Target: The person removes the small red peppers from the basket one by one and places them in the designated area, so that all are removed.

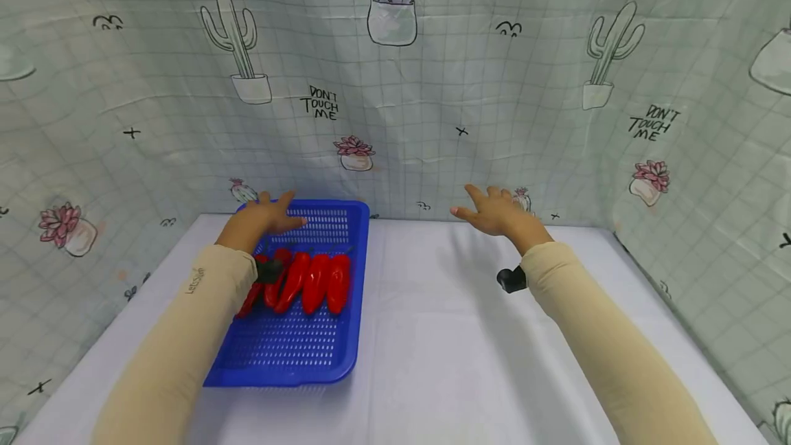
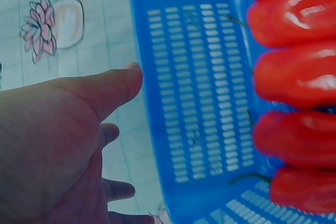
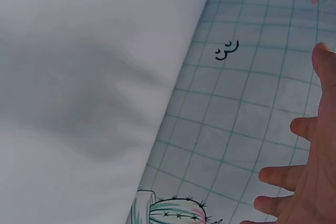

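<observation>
A blue plastic basket (image 1: pixel 290 352) with slotted walls stands on the left of the table. Several red peppers (image 1: pixel 316 283) with green stems lie side by side in it; the left sleeve hides part of the row. Over the basket's far left part, my left hand (image 1: pixel 262 218) is held with its fingers spread and nothing in them. In the left wrist view the thumb (image 2: pixel 123 85) overlaps the basket's rim. My right hand (image 1: pixel 494 213) hovers above the far right of the table, fingers apart, holding nothing, its shadow falling on the white surface.
The white table (image 1: pixel 426 342) ends at a hanging cloth (image 1: pixel 420 88) printed with cacti and grid lines, which rises behind it and along both sides. A black wrist device (image 1: pixel 511 280) shows beneath the right cuff.
</observation>
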`<control>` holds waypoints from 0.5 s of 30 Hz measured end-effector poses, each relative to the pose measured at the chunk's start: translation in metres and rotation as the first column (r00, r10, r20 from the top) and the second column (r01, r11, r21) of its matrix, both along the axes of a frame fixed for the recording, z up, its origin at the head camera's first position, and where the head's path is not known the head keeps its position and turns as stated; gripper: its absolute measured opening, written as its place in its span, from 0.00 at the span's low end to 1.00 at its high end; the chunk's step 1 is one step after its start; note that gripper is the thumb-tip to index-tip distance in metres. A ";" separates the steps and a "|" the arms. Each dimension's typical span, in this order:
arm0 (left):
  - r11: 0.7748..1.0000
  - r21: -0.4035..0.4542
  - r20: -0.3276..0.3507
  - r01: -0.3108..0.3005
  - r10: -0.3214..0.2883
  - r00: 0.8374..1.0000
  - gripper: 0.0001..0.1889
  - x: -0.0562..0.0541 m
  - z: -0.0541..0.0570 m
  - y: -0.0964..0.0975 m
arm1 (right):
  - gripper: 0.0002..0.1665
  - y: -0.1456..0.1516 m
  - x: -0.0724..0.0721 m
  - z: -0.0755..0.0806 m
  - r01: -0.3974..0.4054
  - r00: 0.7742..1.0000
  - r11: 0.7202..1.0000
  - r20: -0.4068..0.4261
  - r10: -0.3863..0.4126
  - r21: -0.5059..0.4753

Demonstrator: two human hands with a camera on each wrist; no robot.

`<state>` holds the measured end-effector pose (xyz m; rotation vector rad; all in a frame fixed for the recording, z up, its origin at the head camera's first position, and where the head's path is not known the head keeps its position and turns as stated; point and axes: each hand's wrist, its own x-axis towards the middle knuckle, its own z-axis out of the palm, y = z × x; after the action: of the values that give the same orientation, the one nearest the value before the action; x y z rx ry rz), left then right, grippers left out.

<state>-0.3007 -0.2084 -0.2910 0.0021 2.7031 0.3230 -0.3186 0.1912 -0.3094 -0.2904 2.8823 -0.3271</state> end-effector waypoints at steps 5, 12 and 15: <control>1.000 0.013 0.014 0.023 -0.024 1.000 0.43 0.004 -0.006 -0.016 | 0.46 -0.005 0.000 -0.001 -0.013 1.000 1.000 -0.012 0.013 -0.005; 0.999 0.036 0.016 0.041 -0.041 0.999 0.43 0.008 -0.008 -0.028 | 0.46 -0.004 0.000 0.004 -0.013 1.000 1.000 -0.015 0.013 0.000; 0.998 0.047 0.009 0.049 -0.049 0.999 0.43 0.010 -0.010 -0.035 | 0.46 -0.004 0.002 0.003 -0.006 1.000 1.000 -0.005 0.006 -0.005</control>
<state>-0.2908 -0.2434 -0.3011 0.0802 2.6798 0.3701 -0.3163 0.1868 -0.3067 -0.3009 2.8849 -0.3334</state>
